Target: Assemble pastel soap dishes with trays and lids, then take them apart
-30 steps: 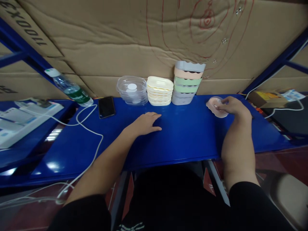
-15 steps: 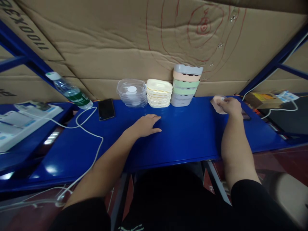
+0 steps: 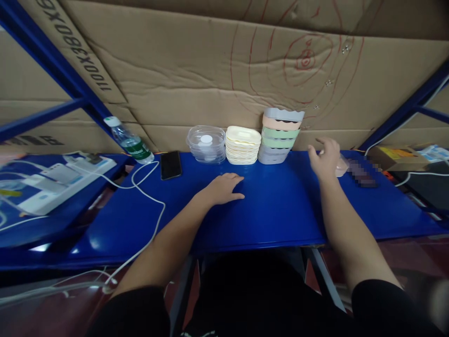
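Note:
My left hand (image 3: 226, 188) rests on the blue table (image 3: 270, 215), fingers stretched out and thumb apart, with nothing in it. Just beyond it stand nested clear plastic containers (image 3: 206, 145), a stack of cream-coloured trays (image 3: 242, 146) and a taller stack of wavy-edged boxes (image 3: 279, 135) in grey, peach and green. To the right of these stacks, my right hand (image 3: 326, 157) is held with thumb and fingers apart and grips nothing. A pale pinkish, partly see-through piece (image 3: 342, 166) lies close behind it, partly covered by the hand; its kind is unclear.
A dark phone (image 3: 171, 164), a water bottle (image 3: 131, 142) and a looping white cable (image 3: 163, 206) occupy the left side. Further left is a white power strip (image 3: 70, 180). Cardboard (image 3: 175, 65) walls the back. A small carton (image 3: 396, 158) sits far right.
My right hand has let go of the pinkish piece and shifted left, its fingers now apart. The left hand keeps its place near the stacks. The camera view has shifted a little.

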`<state>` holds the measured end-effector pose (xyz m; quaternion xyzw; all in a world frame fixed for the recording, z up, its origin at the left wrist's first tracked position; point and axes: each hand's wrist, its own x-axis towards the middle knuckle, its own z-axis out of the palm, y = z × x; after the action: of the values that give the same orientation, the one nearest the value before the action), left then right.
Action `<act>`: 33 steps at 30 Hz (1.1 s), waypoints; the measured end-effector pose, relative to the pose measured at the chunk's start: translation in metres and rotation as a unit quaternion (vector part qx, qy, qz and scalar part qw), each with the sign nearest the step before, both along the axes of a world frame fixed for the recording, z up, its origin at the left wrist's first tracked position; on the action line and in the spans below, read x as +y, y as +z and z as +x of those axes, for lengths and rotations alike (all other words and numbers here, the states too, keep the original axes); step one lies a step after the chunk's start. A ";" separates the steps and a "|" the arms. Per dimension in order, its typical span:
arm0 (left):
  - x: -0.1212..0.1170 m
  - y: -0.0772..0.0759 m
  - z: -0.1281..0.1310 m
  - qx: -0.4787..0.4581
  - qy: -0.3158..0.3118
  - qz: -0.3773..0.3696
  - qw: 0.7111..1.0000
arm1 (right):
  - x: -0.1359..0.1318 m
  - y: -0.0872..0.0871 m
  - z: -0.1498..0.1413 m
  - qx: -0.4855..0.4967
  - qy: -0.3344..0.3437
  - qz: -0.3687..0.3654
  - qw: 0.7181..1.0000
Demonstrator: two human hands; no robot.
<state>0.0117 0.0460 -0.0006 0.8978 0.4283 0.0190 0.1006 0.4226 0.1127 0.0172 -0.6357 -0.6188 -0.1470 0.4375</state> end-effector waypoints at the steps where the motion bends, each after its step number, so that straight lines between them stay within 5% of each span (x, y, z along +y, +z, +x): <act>1: -0.001 0.001 0.001 0.002 0.003 -0.004 1.000 | -0.002 0.000 -0.008 -0.004 0.015 0.017 1.000; 8: -0.004 -0.002 0.003 0.000 -0.002 0.009 1.000 | -0.020 0.012 -0.051 -0.024 0.059 0.059 0.996; 15: -0.005 -0.004 0.004 -0.009 -0.001 0.012 1.000 | -0.007 0.068 -0.087 -0.085 0.122 0.083 0.985; 19: -0.006 -0.002 0.005 -0.001 0.005 0.007 1.000 | -0.010 0.090 -0.129 -0.138 0.224 0.043 0.964; 23: -0.008 0.000 0.006 0.001 0.005 0.015 1.000 | -0.014 0.082 -0.179 -0.237 0.319 -0.062 0.915; 33: -0.011 0.001 0.007 0.002 0.006 0.019 1.000 | 0.017 0.065 -0.208 -0.324 0.166 -0.155 0.919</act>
<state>0.0186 0.0349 0.0002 0.8969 0.4336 0.0259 0.0829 0.2148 0.1300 0.0818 -0.5017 -0.8380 -0.1726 0.1273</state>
